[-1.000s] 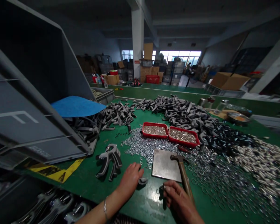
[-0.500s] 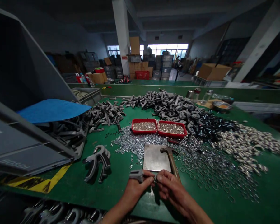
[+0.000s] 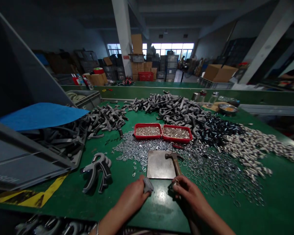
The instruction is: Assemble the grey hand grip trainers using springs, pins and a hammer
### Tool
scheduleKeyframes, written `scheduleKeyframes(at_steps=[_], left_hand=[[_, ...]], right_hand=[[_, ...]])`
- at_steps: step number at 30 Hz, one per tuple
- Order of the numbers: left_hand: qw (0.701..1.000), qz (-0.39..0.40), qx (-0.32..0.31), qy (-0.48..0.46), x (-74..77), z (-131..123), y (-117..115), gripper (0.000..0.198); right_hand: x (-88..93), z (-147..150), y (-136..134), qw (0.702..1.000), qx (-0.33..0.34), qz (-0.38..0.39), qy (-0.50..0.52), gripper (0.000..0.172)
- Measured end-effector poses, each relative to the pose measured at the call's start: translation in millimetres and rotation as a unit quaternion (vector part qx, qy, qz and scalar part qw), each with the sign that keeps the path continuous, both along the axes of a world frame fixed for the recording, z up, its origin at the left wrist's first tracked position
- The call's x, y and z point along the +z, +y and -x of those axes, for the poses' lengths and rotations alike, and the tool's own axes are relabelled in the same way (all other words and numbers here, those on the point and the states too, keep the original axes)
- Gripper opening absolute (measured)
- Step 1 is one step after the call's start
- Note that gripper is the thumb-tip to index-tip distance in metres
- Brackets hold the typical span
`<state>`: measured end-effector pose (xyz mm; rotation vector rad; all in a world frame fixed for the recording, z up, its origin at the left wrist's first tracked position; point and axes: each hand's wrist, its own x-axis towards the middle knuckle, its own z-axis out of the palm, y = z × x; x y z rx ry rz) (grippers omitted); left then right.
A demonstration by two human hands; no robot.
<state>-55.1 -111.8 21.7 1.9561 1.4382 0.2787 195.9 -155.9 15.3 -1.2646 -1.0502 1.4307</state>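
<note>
My left hand [image 3: 134, 196] is closed around a small grey plastic handle piece [image 3: 147, 185] at the near edge of the green table. My right hand [image 3: 188, 193] pinches a small metal ring [image 3: 175, 183] just beside the wooden handle of a hammer [image 3: 175, 163]. The hammer's head rests on a square steel plate [image 3: 158, 168] directly beyond both hands. An assembled grey hand grip [image 3: 97, 171] lies to the left of my left hand.
Two red trays [image 3: 163, 132] of small metal parts stand behind the plate. Washers, rings [image 3: 210, 169] and silver cylinders [image 3: 250, 147] spread to the right. Grey handle pieces [image 3: 176, 109] are heaped at the back. A tipped grey crate [image 3: 26, 153] with a blue sheet lies left.
My hands, pressed together half a second ago, have drawn apart. The left keeps the grey piece, the right keeps the ring. The view has shifted slightly.
</note>
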Motion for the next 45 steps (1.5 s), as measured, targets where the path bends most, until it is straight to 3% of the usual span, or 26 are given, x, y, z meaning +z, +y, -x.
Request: scheduleKeyframes(at_steps=[2,4,5,7,8,9,10,11,15,17,19,22,25,30,34,39,42,45], left_hand=[[0.999,0.023,-0.013,-0.028,5.3,2,-1,0.018],[0.974,0.162,-0.085,-0.134,12.2,-6,-8,0.030],[0.937,0.255,-0.132,-0.199,14.6,-12,-13,0.039],[0.834,0.402,-0.197,-0.322,14.9,-25,-20,0.055],[0.793,0.437,-0.202,-0.373,12.5,-30,-22,0.060],[0.773,0.445,-0.186,-0.413,8.9,-34,-22,0.062],[0.771,0.431,-0.157,-0.441,4.8,-35,-22,0.063],[0.788,0.399,-0.129,-0.450,0.9,-33,-20,0.061],[0.922,0.143,-0.070,-0.352,-3.8,-12,-16,0.041],[0.947,0.079,-0.054,-0.307,-0.1,-1,-17,0.050],[0.940,0.098,-0.043,-0.325,3.7,5,-19,0.056],[0.909,0.152,-0.026,-0.388,5.1,1,-20,0.050],[0.901,0.154,0.000,-0.406,1.1,-12,-22,0.044],[0.884,0.159,0.041,-0.438,-9.8,-33,-25,0.044],[0.837,0.220,0.035,-0.500,-11.6,-44,-30,0.050],[0.757,0.297,0.042,-0.581,-1.4,-53,-41,0.057],[0.763,0.320,-0.009,-0.562,1.7,-57,-45,0.058],[0.773,0.362,-0.102,-0.511,-1.3,-61,-46,0.066]], right_hand=[[6.2,-4,2,0.998,-0.020,-0.029,-0.057,0.024],[13.9,4,3,0.996,-0.042,-0.047,-0.069,0.023],[18.2,12,3,0.996,-0.047,-0.047,-0.053,0.024],[27.2,31,3,0.998,-0.045,-0.039,0.005,0.025],[31.5,41,2,0.998,-0.042,-0.036,0.029,0.026],[35.2,50,1,0.998,-0.041,-0.037,0.040,0.025],[38.1,57,-1,0.997,-0.044,-0.042,0.038,0.025],[40.0,61,-3,0.997,-0.050,-0.048,0.028,0.025],[38.2,57,-12,0.994,-0.098,-0.042,-0.034,0.030],[35.0,49,-13,0.987,-0.136,-0.041,-0.078,0.031],[32.3,43,-13,0.984,-0.148,-0.038,-0.094,0.031],[28.8,42,-13,0.993,-0.115,-0.012,-0.030,0.032],[25.3,49,-15,0.994,-0.105,-0.004,0.026,0.034],[23.4,59,-21,0.989,-0.139,-0.036,0.026,0.029],[23.0,58,-23,0.989,-0.139,-0.045,-0.013,0.026],[23.1,45,-22,0.977,-0.114,-0.130,-0.126,0.017],[27.6,35,-18,0.983,-0.058,-0.130,-0.117,0.016],[31.8,24,-11,0.997,0.015,-0.069,-0.020,0.019]])
